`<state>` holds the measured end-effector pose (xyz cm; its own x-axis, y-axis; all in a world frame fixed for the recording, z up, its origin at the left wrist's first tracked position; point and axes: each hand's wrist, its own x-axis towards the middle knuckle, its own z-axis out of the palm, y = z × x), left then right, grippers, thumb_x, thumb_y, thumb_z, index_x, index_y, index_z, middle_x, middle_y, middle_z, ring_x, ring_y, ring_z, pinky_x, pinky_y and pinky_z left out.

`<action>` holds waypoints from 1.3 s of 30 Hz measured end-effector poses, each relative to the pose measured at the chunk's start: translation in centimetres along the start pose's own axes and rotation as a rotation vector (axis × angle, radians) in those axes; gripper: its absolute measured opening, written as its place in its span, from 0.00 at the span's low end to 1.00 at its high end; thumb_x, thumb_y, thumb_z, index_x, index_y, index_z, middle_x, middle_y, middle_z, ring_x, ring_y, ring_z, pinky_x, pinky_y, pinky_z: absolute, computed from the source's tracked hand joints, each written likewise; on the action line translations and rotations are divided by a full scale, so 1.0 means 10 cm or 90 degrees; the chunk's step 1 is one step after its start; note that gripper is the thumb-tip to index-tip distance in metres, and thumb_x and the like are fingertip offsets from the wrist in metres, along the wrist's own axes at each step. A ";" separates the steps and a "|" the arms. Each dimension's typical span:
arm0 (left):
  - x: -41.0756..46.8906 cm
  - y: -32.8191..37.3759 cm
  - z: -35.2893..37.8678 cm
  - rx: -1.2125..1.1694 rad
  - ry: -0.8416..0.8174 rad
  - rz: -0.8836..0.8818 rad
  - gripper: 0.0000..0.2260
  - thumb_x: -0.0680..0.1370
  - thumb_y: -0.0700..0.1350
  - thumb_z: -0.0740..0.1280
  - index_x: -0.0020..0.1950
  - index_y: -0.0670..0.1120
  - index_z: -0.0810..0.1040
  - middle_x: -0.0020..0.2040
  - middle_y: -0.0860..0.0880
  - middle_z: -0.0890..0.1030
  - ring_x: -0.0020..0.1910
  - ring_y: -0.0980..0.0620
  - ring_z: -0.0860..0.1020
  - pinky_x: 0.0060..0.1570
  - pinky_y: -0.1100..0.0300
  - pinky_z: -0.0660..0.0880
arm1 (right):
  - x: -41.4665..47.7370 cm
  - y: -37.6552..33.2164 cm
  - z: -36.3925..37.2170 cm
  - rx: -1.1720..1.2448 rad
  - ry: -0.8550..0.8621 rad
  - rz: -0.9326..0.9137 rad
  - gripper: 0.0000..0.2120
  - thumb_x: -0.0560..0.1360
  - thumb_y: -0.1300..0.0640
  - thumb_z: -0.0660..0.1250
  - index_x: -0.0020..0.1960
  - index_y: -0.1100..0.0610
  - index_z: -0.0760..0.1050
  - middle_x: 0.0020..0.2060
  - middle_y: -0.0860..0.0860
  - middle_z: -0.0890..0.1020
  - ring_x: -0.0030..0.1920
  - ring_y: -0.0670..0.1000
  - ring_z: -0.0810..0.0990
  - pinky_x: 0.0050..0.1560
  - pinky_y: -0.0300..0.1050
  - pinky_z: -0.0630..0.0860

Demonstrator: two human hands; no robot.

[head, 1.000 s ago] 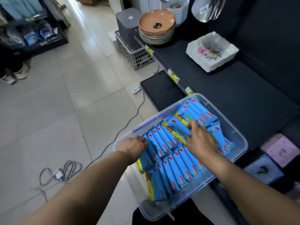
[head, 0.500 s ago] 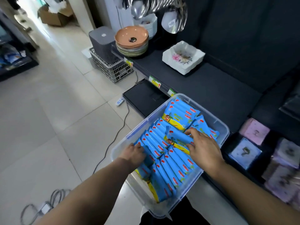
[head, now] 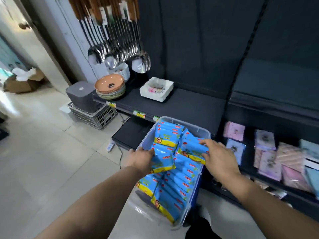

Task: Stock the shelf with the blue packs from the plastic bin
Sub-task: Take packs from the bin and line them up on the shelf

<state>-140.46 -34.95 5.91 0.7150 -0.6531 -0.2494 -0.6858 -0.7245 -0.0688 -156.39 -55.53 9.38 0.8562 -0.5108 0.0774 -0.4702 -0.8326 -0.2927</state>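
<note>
A clear plastic bin [head: 203,130] sits on the floor against the dark shelf [head: 195,104], filled with several blue packs [head: 179,185] with yellow bottoms. My left hand [head: 140,158] grips a bunch of blue packs [head: 163,161] at the bin's left side and has them raised above the rows. My right hand [head: 218,157] grips another bunch of blue packs [head: 191,150] at the bin's right side, also lifted. A further stack of packs [head: 168,135] lies flat at the bin's far end.
The shelf holds a stack of orange plates [head: 110,87] and a white floral dish [head: 156,89]; ladles [head: 119,54] hang above. Pastel packets [head: 269,152] fill the lower right shelf. A grey crate [head: 95,114], power strip and cable [head: 110,146] lie on the tiled floor.
Both hands have closed on bunches of blue packs and lifted them out of the rows. The view has tilted upward, showing more of the shelf and the hanging ladles.
</note>
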 end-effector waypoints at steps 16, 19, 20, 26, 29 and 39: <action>0.10 2.06 -1.16 -0.312 0.190 0.234 0.06 0.78 0.46 0.64 0.54 0.47 0.74 0.51 0.47 0.79 0.52 0.45 0.77 0.48 0.54 0.71 | -1.07 1.46 -1.30 -0.012 0.222 0.230 0.18 0.75 0.59 0.64 0.62 0.47 0.69 0.52 0.47 0.77 0.54 0.53 0.74 0.48 0.48 0.69; 0.08 2.41 -1.29 -0.343 0.213 0.238 0.06 0.79 0.45 0.64 0.55 0.47 0.74 0.52 0.50 0.78 0.51 0.48 0.76 0.46 0.56 0.70 | -1.16 1.72 -1.47 -0.019 0.250 0.236 0.18 0.74 0.61 0.64 0.61 0.46 0.69 0.51 0.46 0.78 0.53 0.53 0.74 0.47 0.49 0.70; 0.07 2.57 -1.33 -0.346 0.217 0.245 0.07 0.79 0.46 0.64 0.56 0.48 0.74 0.51 0.51 0.78 0.51 0.49 0.76 0.45 0.57 0.69 | -1.21 1.84 -1.53 -0.019 0.256 0.241 0.18 0.74 0.61 0.64 0.61 0.46 0.69 0.52 0.46 0.78 0.53 0.53 0.73 0.47 0.50 0.71; -0.08 3.89 -1.66 -0.362 0.247 0.325 0.06 0.78 0.44 0.64 0.55 0.48 0.75 0.52 0.51 0.79 0.51 0.49 0.76 0.46 0.57 0.70 | -1.72 2.83 -2.11 -0.074 0.309 0.293 0.16 0.76 0.57 0.63 0.62 0.46 0.67 0.54 0.44 0.76 0.53 0.51 0.72 0.45 0.48 0.67; -0.12 4.34 -1.82 -0.368 0.286 0.322 0.07 0.79 0.45 0.63 0.57 0.48 0.74 0.53 0.50 0.79 0.52 0.48 0.76 0.49 0.54 0.73 | -1.83 3.17 -2.36 -0.073 0.343 0.302 0.16 0.75 0.59 0.64 0.61 0.45 0.68 0.52 0.44 0.77 0.51 0.51 0.72 0.42 0.46 0.64; 0.00 5.23 -2.39 -0.311 0.374 0.347 0.10 0.80 0.47 0.62 0.60 0.49 0.73 0.55 0.51 0.77 0.53 0.50 0.74 0.48 0.56 0.72 | -1.92 3.88 -2.80 -0.064 0.470 0.327 0.18 0.73 0.63 0.67 0.59 0.48 0.71 0.50 0.46 0.78 0.51 0.53 0.70 0.47 0.50 0.66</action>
<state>-173.07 -78.05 25.44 0.3575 -0.8398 0.4087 -0.9085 -0.2113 0.3604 -197.00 -84.02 23.18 0.1971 -0.8032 0.5621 -0.8031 -0.4612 -0.3773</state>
